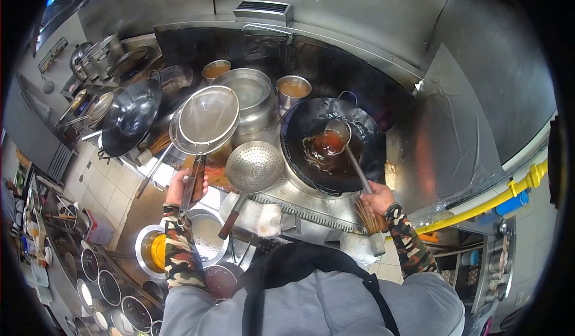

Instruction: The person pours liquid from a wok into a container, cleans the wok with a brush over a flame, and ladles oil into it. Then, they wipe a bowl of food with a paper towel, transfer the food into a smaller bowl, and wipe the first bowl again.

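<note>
Grey clothing point(329, 303) sits below the wok point(299, 123), the right hand's point(379, 199) fingers round a ladle point(357, 166) reaching inside, long-handled presumably against heat, the left hand's point(176, 188) round a strainer point(209, 117) left of the wok.

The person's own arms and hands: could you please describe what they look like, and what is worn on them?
The left hand and the right hand are bare, without gloves. From the wrists up run camouflage sleeves, patterned in green, brown, black and cream. Above these, a plain grey top covers the upper arms.
</note>
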Available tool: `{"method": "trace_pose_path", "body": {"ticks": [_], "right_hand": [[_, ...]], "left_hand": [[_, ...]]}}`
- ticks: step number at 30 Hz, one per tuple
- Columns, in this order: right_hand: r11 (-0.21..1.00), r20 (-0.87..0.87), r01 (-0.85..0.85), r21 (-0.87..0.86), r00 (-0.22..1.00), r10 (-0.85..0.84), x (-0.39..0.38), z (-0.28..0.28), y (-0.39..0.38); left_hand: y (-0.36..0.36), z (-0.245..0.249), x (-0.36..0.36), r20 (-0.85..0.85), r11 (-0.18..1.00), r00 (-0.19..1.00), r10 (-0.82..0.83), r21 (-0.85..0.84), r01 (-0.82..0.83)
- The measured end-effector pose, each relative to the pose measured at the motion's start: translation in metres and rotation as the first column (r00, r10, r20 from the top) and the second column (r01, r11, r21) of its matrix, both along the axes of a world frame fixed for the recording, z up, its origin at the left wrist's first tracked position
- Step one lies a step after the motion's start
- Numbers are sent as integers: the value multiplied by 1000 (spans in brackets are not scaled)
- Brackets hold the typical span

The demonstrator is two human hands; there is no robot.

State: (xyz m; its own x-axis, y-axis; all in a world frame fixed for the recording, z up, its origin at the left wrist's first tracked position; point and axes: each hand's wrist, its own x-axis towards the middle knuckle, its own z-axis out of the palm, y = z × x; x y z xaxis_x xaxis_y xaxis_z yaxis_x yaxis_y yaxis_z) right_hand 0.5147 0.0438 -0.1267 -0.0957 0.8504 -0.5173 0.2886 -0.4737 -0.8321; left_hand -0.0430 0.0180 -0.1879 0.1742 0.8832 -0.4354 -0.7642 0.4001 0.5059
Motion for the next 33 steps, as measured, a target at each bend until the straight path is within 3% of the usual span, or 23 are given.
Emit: {"method": "trace_pose_path", "body": {"ticks": [1,2,5,6,7,8,9,10,11,13,14,15,16,19,21,22,25,27,28,29,30,31,33], "right_hand": [[988,265,-86,127,963,50,0,4,-2],[952,337,-149,266,940,53,0,6,-2],[809,633,-321,493,770,-81,-5,29,-9],[524,625,-470,711,764,-162,-7,16,-1],[524,627,-471,710,761,-165,-6,11,1],[786,319,-186,590,948,-15,-29,30,-2],[957,-69,18,289,998,2,-49,49,-2],[994,-300,47,100,954,-14,-62,63,2],[994,-304,35,103,953,-2,-71,66,11],[971,-732,-156,-181,681,-27,-93,66,33],[953,-724,-238,-189,689,29,-114,68,42],[947,-693,-279,-159,714,94,-135,61,52],[959,-548,-267,-94,818,174,-158,58,57],[886,-102,-421,193,890,445,-230,54,69],[721,313,-579,381,814,489,-264,23,92],[539,463,-625,565,780,420,-277,-18,116],[588,631,-750,302,620,466,-322,11,108],[662,534,-725,189,642,550,-339,5,120],[779,182,-627,11,768,615,-341,4,127],[806,-180,-552,-212,833,523,-342,8,129],[741,-407,-515,-430,844,349,-341,19,126],[741,-405,-517,-428,843,354,-338,14,131],[529,-680,-608,-592,729,79,-329,4,140]], "left_hand": [[1,-2,1,-32,999,999,-36,-10,36],[-3,15,14,-150,1000,988,-30,-14,28],[3,-1,-1,-89,994,991,-102,20,104],[-2,19,8,-176,996,982,-70,42,78],[-5,29,14,-173,996,982,-72,43,81],[-7,35,17,-263,997,964,-35,57,52],[-9,42,19,-352,997,936,7,74,20],[-10,51,20,-353,997,936,16,78,12],[-12,60,21,-450,990,891,64,140,0],[-16,80,21,-543,979,829,131,203,-21],[-17,90,21,-566,967,805,175,251,-34],[-20,99,23,-586,954,780,218,296,-45],[-24,110,27,-584,950,767,267,295,-106],[-31,127,29,-578,932,749,324,331,-147],[-36,130,24,-602,935,734,315,332,-128],[-38,131,23,-616,936,723,313,329,-125],[-46,127,20,-612,933,722,324,332,-138],[-50,122,18,-573,931,748,335,324,-168],[-52,119,15,-561,938,767,313,311,-155],[-53,118,14,-558,936,766,318,314,-160],[-55,117,14,-568,943,765,305,292,-160],[-56,115,13,-577,949,763,293,270,-160],[-57,110,11,-568,945,765,304,284,-165]]}}
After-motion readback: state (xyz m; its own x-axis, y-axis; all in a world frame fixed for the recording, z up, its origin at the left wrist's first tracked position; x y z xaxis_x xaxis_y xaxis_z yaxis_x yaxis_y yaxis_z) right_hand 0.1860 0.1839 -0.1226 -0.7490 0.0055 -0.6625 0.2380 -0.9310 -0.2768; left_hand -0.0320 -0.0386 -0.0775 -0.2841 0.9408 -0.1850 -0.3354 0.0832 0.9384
